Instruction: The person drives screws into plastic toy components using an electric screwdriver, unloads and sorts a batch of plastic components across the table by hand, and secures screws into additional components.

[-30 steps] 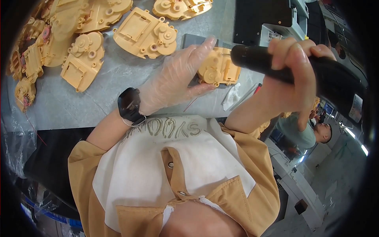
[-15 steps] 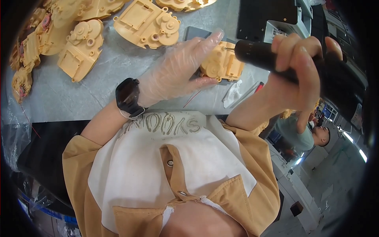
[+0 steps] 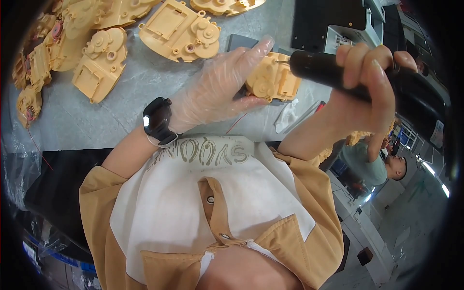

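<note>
My left hand (image 3: 220, 87), in a clear plastic glove, grips a yellow plastic housing (image 3: 274, 77) between thumb and fingers. The housing lies on a dark grey block (image 3: 238, 42) on the table. My bare right hand (image 3: 369, 72) is wrapped round a black electric screwdriver (image 3: 316, 67), held nearly level. Its thin metal bit points left and meets the upper part of the housing; whether it sits on a screw is too small to tell.
More yellow housings (image 3: 179, 31) lie at the upper left, several heaped together (image 3: 63, 43). A black machine (image 3: 328, 24) stands at the back right. White crumpled scrap (image 3: 287, 116) lies near my right forearm. A person (image 3: 367, 159) sits farther off to the right.
The whole view has shifted slightly. Both hands keep their hold, and the screwdriver's bit stays at the same part of the housing.
</note>
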The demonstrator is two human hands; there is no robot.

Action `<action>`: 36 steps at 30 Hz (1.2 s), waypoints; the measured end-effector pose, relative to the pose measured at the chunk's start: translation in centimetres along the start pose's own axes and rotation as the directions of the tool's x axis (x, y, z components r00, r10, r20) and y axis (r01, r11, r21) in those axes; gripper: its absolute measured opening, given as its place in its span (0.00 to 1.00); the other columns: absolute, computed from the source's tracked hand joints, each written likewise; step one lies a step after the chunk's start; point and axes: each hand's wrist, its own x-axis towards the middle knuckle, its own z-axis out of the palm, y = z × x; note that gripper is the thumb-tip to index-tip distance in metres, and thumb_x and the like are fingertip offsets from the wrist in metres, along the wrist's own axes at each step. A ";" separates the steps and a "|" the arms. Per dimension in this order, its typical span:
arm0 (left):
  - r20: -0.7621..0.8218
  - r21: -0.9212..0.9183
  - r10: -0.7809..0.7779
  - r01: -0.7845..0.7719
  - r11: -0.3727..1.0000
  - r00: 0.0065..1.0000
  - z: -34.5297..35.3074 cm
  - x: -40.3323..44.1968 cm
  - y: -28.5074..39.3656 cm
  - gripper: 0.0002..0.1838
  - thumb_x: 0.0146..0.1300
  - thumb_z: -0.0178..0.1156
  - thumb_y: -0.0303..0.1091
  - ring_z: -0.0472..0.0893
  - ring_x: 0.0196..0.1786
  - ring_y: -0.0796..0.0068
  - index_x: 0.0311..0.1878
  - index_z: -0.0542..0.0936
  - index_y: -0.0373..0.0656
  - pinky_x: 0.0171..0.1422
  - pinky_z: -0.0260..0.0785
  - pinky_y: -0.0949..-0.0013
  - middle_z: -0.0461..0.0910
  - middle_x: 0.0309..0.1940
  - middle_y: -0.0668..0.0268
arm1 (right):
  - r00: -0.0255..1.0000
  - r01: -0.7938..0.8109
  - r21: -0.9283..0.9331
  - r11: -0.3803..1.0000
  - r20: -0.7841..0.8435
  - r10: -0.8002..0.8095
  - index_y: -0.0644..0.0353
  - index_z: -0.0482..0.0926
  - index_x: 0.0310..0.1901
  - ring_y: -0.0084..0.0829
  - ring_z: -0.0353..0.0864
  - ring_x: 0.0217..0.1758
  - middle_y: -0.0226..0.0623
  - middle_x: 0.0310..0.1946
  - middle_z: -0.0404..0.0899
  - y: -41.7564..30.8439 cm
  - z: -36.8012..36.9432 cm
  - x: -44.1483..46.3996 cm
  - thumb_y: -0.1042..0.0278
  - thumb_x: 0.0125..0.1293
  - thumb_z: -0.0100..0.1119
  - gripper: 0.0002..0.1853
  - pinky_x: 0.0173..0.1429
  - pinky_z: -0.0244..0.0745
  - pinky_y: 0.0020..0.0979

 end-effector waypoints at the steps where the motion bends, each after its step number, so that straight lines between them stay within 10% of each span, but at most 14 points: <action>1: 0.006 0.003 -0.013 0.013 1.000 1.000 0.0 0.0 0.0 0.49 0.43 0.69 0.37 0.71 0.50 0.55 0.66 0.51 0.41 0.53 0.63 0.60 0.67 0.55 0.53 | 0.999 -0.003 -0.007 1.000 -0.037 0.003 0.50 0.71 0.43 0.25 0.60 0.19 0.27 0.17 0.60 -0.1 0.5 0.0 0.79 0.47 0.48 0.19 0.36 0.61 0.35; 36: -0.036 0.013 0.030 -0.030 0.999 0.999 0.2 -0.1 -0.2 0.48 0.43 0.69 0.36 0.73 0.47 0.54 0.66 0.52 0.39 0.49 0.66 0.61 0.69 0.50 0.52 | 0.972 0.233 -0.251 0.940 0.036 -0.231 0.54 0.71 0.43 0.27 0.62 0.19 0.31 0.17 0.63 1.3 0.7 -0.5 0.80 0.49 0.47 0.17 0.35 0.63 0.36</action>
